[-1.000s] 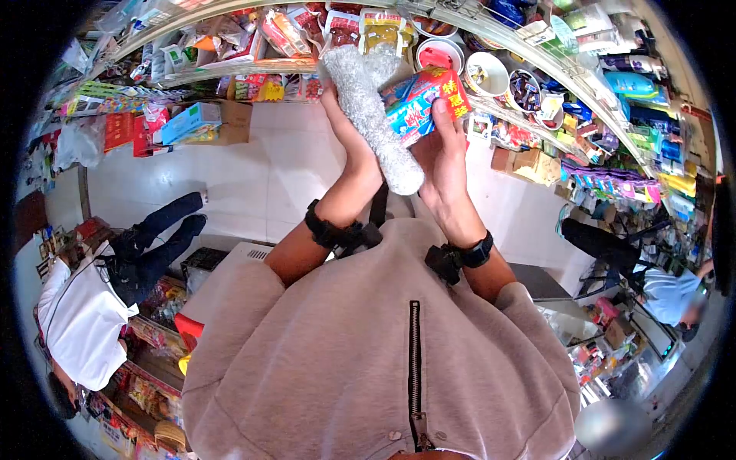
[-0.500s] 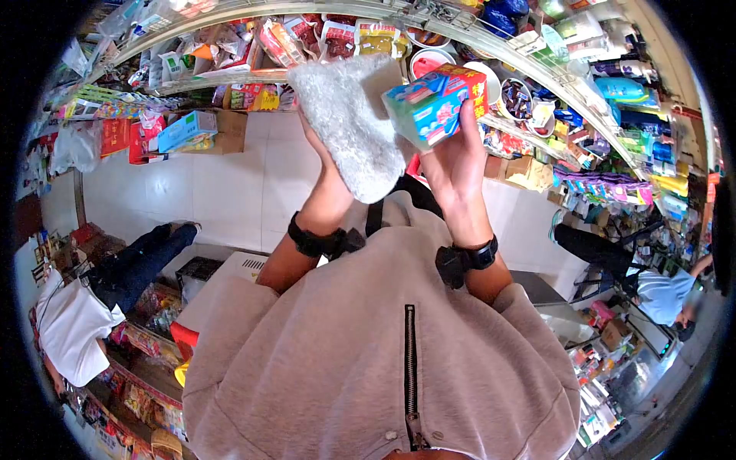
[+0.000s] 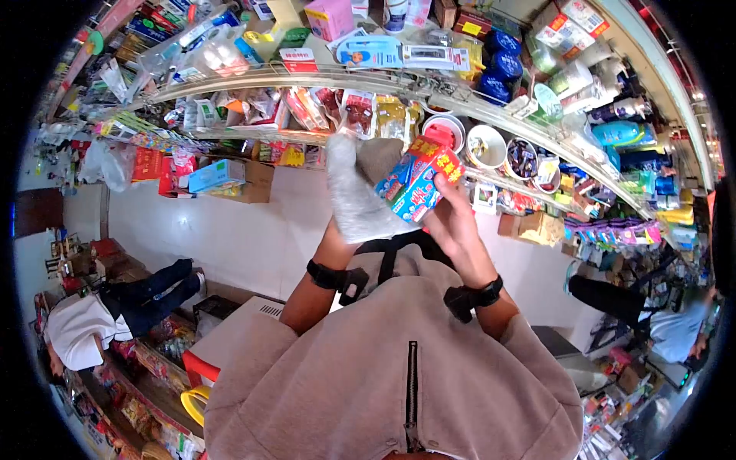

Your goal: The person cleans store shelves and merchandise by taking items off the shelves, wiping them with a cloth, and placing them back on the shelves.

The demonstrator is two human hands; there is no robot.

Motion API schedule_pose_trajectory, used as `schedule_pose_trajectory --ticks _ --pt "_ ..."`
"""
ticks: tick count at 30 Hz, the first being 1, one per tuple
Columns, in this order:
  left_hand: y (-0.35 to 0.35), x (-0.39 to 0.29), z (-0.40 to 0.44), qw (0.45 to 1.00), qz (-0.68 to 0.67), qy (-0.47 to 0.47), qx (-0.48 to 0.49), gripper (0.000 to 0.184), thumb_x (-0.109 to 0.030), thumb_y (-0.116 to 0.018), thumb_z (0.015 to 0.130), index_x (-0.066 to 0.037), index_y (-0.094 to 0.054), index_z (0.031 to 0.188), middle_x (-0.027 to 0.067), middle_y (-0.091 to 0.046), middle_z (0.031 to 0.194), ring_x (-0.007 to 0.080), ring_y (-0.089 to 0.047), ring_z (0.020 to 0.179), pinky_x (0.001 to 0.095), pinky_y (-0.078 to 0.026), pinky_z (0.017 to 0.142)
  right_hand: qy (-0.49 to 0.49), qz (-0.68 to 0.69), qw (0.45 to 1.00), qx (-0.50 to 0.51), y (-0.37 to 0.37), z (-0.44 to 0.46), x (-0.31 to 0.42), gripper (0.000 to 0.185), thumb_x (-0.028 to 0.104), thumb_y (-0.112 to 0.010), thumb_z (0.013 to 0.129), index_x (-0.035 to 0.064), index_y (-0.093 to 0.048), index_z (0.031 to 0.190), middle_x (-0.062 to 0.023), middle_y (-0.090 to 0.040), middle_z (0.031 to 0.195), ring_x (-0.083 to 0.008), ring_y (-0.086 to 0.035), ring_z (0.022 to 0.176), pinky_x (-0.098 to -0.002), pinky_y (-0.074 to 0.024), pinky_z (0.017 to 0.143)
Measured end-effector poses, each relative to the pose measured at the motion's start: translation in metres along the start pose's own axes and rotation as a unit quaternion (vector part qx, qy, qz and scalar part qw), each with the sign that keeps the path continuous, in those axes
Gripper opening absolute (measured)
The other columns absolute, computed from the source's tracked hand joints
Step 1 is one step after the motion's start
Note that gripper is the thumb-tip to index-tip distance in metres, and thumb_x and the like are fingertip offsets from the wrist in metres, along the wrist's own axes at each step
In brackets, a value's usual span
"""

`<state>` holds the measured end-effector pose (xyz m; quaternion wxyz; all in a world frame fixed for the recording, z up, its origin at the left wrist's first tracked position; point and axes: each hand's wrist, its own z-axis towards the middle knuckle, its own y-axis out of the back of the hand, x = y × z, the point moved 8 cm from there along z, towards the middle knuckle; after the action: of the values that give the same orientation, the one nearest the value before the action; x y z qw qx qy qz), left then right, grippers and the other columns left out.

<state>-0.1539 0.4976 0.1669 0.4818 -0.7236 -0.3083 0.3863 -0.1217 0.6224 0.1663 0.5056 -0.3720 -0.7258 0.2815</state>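
Note:
My left hand (image 3: 335, 244) is closed round a pale grey, cloth-like bundle (image 3: 354, 201) that shines as if wrapped in clear plastic. Most of its fingers are hidden behind the bundle. A darker grey-brown patch shows at the bundle's top right. In my right hand (image 3: 458, 228) is a small blue and red printed box (image 3: 414, 188), the thumb pressed on its right side. The box is tilted and overlaps the bundle's right edge. Both things are held up in front of my chest, below the shelf edge.
Ahead runs a curved store shelf (image 3: 307, 83) crowded with packets and bottles. White tubs (image 3: 485, 147) stand on the lower tier. A cardboard box (image 3: 261, 182) sits at left. One person in a white shirt (image 3: 80, 331) is at left, another in light blue (image 3: 675, 333) at right.
The view has tilted up, showing more of the upper shelf. The box has turned to show its printed face and now lies closer against the bundle. The bundle has changed its angle.

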Motion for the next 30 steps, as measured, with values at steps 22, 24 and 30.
schedule_pose_trajectory --ticks 22,24,30 --pt "0.094 -0.049 -0.121 0.609 0.737 -0.104 -0.276 0.044 -0.026 -0.058 0.095 -0.001 -0.052 0.130 0.0170 -0.057 0.128 0.0292 -0.054 0.117 0.0407 -0.045 0.096 0.161 -0.363 0.917 0.032 -0.054 0.278 0.144 0.053 0.027 -0.072 0.084 -0.0017 -0.045 0.120 -0.0171 -0.063 0.103 -0.0269 -0.066 0.083 -0.0347 -0.0532 0.077" --pt "0.101 -0.050 -0.118 0.614 0.730 -0.117 -0.277 0.043 -0.023 -0.059 0.094 0.000 -0.052 0.130 0.0177 -0.058 0.127 0.0296 -0.054 0.117 0.0400 -0.045 0.096 0.352 -0.583 0.727 -0.084 -0.068 0.263 0.171 0.047 0.028 -0.069 0.079 -0.0008 -0.051 0.111 -0.0251 -0.065 0.093 -0.0420 -0.065 0.087 -0.0455 -0.0503 0.081" --pt "0.115 -0.060 -0.120 0.624 0.715 -0.133 -0.285 0.040 -0.019 -0.062 0.091 0.003 -0.056 0.124 0.0192 -0.062 0.121 0.0302 -0.057 0.113 0.0383 -0.044 0.095 0.289 -0.707 0.644 -0.038 -0.069 0.253 0.174 0.038 0.026 -0.067 0.084 0.0002 -0.059 0.112 -0.0195 -0.069 0.093 -0.0305 -0.068 0.087 -0.0376 -0.0522 0.080"
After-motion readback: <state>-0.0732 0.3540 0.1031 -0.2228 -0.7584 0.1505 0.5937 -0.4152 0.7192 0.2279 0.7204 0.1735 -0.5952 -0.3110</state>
